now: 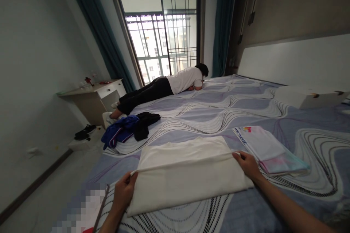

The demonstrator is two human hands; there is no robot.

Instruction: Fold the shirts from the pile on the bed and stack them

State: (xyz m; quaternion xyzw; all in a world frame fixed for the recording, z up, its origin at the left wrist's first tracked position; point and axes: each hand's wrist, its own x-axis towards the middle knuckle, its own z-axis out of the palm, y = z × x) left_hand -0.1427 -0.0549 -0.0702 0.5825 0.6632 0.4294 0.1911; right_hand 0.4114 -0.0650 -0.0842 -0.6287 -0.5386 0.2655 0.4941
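A cream-white cloth garment (183, 178) lies on the patterned bed sheet (202, 123), its near part folded over with a raised edge running across. At the left end of that edge, my left hand (125, 187) pinches the fabric between thumb and fingers. My right hand (247, 164) grips the same edge at its right end. The edge is stretched between both hands. Just right of my right hand lies a folded stack of white, pink and turquoise cloth (268, 149) with blue lettering.
Blue and black clothes (123, 129) lie at the bed's left edge. Beyond them a person (175, 83) lies face down across the bed. A white box (308, 96) sits at the right. A desk (93, 98) and dark shoes (85, 132) are at the left.
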